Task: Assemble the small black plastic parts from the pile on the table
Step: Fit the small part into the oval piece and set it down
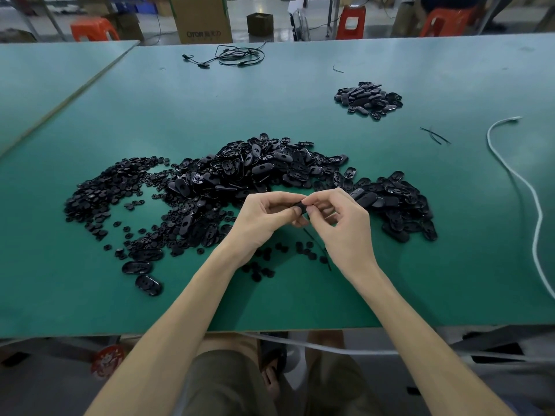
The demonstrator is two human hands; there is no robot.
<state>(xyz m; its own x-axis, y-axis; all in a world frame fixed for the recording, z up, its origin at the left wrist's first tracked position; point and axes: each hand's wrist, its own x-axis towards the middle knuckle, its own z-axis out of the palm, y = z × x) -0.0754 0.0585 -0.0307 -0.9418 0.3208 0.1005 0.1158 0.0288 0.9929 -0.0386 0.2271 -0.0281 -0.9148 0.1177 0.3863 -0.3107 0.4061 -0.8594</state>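
Both hands meet over the near middle of the table: the left hand [264, 217] and the right hand [339, 226] have their fingers curled and pinch one small black part [300, 207] between thumbs and fingertips. The part is held just above the surface and is mostly hidden by the fingers, so its shape cannot be told.

Beneath them the green table [270, 100] fills most of the view, with a second green table [45, 79] butted against it on the left. Across its middle sprawls the big pile [255, 172] of glossy black oval shells, curving round behind the hands and down to the right hand's side. To the left of it lies a flatter heap of round pieces [102, 193], its edge touching the ovals. Far off to the right, well apart, sits a smaller pile [369, 100] of ovals.

A white cable [537, 211] snakes down the right edge. A coiled black cord [237, 55] rests near the far edge, and beyond it stand a cardboard box [201, 19] and orange stools [93, 28].

Two loose ovals [147, 285] lie near the left forearm, scattered round bits [264, 265] under the wrists, and thin black strands [435, 135] to the right.
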